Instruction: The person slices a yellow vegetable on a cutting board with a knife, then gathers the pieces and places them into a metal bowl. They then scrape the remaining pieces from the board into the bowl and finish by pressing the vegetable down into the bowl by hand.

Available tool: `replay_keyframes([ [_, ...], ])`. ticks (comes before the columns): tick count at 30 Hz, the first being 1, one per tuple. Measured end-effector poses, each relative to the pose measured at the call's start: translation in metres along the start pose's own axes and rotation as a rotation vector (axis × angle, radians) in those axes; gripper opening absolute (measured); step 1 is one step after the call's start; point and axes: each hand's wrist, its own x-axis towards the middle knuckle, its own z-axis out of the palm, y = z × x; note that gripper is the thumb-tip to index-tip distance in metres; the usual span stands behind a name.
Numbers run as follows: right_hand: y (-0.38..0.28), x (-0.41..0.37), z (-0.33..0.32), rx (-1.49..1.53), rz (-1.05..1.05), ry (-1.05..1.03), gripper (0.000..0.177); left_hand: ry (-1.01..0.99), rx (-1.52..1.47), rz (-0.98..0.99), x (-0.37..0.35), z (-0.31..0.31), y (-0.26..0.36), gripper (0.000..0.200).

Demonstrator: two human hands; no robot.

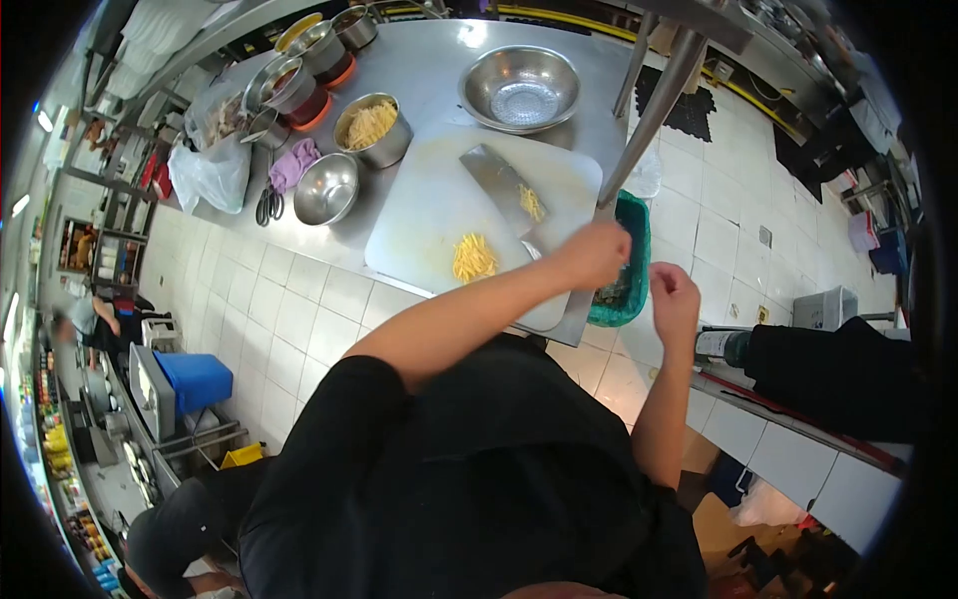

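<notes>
Both hands are over the right end of the steel table, beside a green-lined bin. My left hand (597, 255) is closed in a fist at the bin's near side; anything inside it is hidden. My right hand (676, 297) is to the right of the bin (639, 262), fingertips pinched together, with nothing I can make out between them. A cleaver (504, 190) lies flat on the white cutting board (429, 205), some thin yellow strips (530, 204) on its blade. A small pile of yellow strips (474, 259) sits near the board's front edge.
A steel colander (520, 88) stands behind the board. To the left are a pot of pale yellow shreds (369, 128), a steel bowl (326, 190), scissors (269, 204), a purple cloth (294, 165) and a plastic bag (212, 180). A steel post (654, 115) rises at the right.
</notes>
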Motion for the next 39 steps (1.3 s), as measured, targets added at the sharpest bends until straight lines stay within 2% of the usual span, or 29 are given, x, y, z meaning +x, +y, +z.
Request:
replay_keyframes([
  [1, 0.005, 0.001, -0.008, 0.000, 0.004, 0.011, 0.018, -0.006, 0.000, 0.010, 0.007, 0.015, 0.004, 0.013],
  [3, 0.009, 0.001, -0.017, -0.287, 0.031, 0.006, 0.025, -0.089, 0.214, -0.088, 0.010, 0.035, 0.009, 0.015],
  [7, 0.013, -0.011, -0.022, -0.279, 0.094, 0.092, 0.028, -0.076, 0.274, -0.071, 0.005, 0.039, 0.012, 0.018],
  [10, 0.017, -0.017, -0.013, -0.228, 0.069, 0.131, 0.024, -0.115, 0.274, -0.123, 0.000, 0.024, 0.005, 0.012],
  [12, 0.012, -0.014, -0.002, -0.174, 0.039, 0.088, 0.017, 0.045, 0.167, -0.080, -0.010, 0.012, -0.008, 0.008],
  [13, 0.008, -0.012, 0.010, -0.098, -0.020, 0.092, 0.011, 0.054, 0.167, -0.086, -0.018, 0.005, -0.016, 0.008],
  [15, -0.005, -0.010, 0.040, 0.003, -0.120, 0.002, 0.010, 0.265, 0.119, -0.147, -0.040, -0.012, -0.032, 0.008],
  [17, -0.030, -0.008, 0.072, -0.069, -0.253, -0.107, 0.013, 0.417, 0.065, -0.186, -0.071, -0.034, -0.045, 0.011],
  [19, -0.060, -0.010, 0.097, -0.175, -0.326, -0.195, 0.022, 0.546, 0.183, -0.233, -0.108, -0.049, -0.063, 0.024],
  [20, -0.068, -0.008, 0.109, -0.175, -0.327, -0.203, 0.022, 0.548, 0.182, -0.241, -0.127, -0.055, -0.067, 0.024],
  [22, -0.080, -0.002, 0.127, -0.390, -0.357, -0.283, 0.032, 0.619, 0.317, -0.328, -0.160, -0.061, -0.071, 0.040],
  [23, -0.080, 0.000, 0.135, -0.390, -0.361, -0.296, 0.032, 0.622, 0.318, -0.341, -0.172, -0.059, -0.072, 0.040],
  [25, -0.077, 0.004, 0.151, -0.577, -0.335, -0.344, 0.036, 0.502, 0.383, -0.315, -0.187, -0.056, -0.074, 0.049],
  [29, -0.077, 0.015, 0.156, -0.613, -0.290, -0.402, 0.035, 0.403, 0.363, -0.360, -0.182, -0.046, -0.088, 0.044],
  [31, -0.078, 0.016, 0.150, -0.424, -0.305, -0.403, 0.034, 0.405, 0.180, -0.366, -0.170, -0.048, -0.105, 0.035],
  [32, -0.079, 0.013, 0.146, -0.430, -0.305, -0.404, 0.034, 0.407, 0.175, -0.367, -0.170, -0.048, -0.111, 0.035],
  [35, -0.088, -0.004, 0.122, -0.253, -0.171, -0.410, 0.039, 0.432, 0.034, -0.462, -0.169, -0.063, -0.108, 0.027],
  [37, -0.088, -0.017, 0.103, -0.027, -0.082, -0.501, 0.039, 0.483, -0.178, -0.629, -0.172, -0.070, -0.106, 0.026],
  [38, -0.086, -0.022, 0.096, -0.027, -0.069, -0.494, 0.039, 0.469, -0.181, -0.627, -0.173, -0.070, -0.108, 0.026],
  [39, -0.083, -0.025, 0.090, 0.130, 0.075, -0.587, 0.039, 0.522, -0.226, -0.582, -0.173, -0.070, -0.110, 0.026],
])
